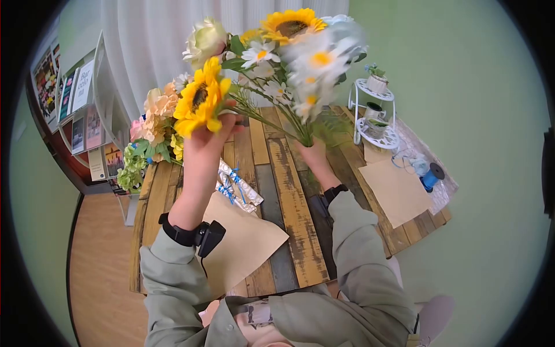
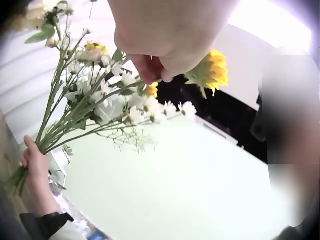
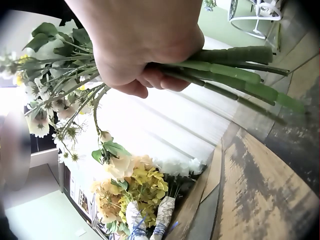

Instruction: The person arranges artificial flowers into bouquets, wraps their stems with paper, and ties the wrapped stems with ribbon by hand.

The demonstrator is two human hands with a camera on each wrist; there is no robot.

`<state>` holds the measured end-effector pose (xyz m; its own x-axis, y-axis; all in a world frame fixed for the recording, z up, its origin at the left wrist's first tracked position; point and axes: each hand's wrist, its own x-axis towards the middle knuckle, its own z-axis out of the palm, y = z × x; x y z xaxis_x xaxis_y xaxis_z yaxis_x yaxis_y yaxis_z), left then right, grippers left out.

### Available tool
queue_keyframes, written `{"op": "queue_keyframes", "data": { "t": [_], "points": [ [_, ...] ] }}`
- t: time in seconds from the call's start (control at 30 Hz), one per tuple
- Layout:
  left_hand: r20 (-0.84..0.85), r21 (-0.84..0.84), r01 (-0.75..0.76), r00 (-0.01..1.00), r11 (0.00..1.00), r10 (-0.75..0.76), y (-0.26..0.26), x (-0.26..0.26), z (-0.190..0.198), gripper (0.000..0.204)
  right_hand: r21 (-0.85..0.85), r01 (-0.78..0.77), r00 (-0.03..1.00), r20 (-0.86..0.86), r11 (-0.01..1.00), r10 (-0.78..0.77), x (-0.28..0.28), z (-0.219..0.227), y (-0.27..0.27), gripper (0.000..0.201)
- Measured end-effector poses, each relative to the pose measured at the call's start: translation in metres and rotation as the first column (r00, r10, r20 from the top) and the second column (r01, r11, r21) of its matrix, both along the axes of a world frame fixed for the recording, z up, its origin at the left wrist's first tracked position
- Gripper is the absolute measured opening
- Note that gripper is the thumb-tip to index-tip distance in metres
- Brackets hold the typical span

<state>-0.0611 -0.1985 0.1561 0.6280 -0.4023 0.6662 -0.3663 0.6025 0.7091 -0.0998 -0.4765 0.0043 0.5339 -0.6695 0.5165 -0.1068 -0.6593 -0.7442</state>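
Note:
My right hand (image 1: 314, 157) grips a bouquet by its bundled green stems (image 3: 235, 75), holding it up over the table. The bouquet carries white daisies (image 1: 261, 55), a large sunflower (image 1: 292, 28) at the top and a pale cream flower (image 1: 207, 43). Some daisies on the right are blurred. On the bouquet's left side is another sunflower (image 1: 202, 95). My left hand (image 1: 209, 141) is right behind its head; in the left wrist view, thumb and finger pinch it just under the bloom (image 2: 212, 72). Cut stem ends stick out below my right fist.
Brown paper sheets (image 1: 245, 240) lie on the wooden table (image 1: 298, 220), front left and at the right (image 1: 396, 194). Wrapped bundles with blue ribbon (image 1: 238, 188) and more flowers (image 1: 159, 107) sit at the left. A white tiered stand (image 1: 376, 130) and blue ribbon spool (image 1: 432, 176) are at the right.

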Motion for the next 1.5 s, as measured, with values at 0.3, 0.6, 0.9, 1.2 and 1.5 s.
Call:
{"op": "queue_keyframes", "data": {
  "t": [0.3, 0.6, 0.9, 1.2, 1.5],
  "points": [
    [-0.025, 0.323, 0.062, 0.998, 0.945, -0.057, -0.053, 0.026, -0.067, 0.037, 0.128, -0.15, 0.974, 0.188, 0.98, 0.125, 0.02, -0.016, 0.027, 0.032],
    [0.244, 0.353, -0.086, 0.97, 0.932, -0.003, -0.037, 0.046, -0.025, 0.019, 0.44, -0.372, 0.927, 0.135, 0.817, 0.349, 0.012, 0.004, 0.046, 0.024],
    [0.402, 0.516, 0.005, 0.881, 0.857, -0.248, -0.029, 0.03, -0.024, 0.026, 0.41, -0.519, 0.849, 0.143, 0.75, 0.509, 0.005, 0.012, 0.07, 0.023],
    [0.051, 0.52, 0.106, 0.987, 0.848, -0.155, -0.048, 0.043, -0.097, 0.073, 0.18, -0.398, 0.914, 0.165, 0.899, 0.372, 0.016, 0.003, 0.052, 0.026],
    [0.109, 0.399, 0.012, 0.992, 0.917, -0.06, -0.082, 0.04, -0.091, 0.073, -0.168, -0.425, 0.885, 0.132, 0.89, 0.447, 0.01, 0.002, 0.069, 0.018]
  ]
}}
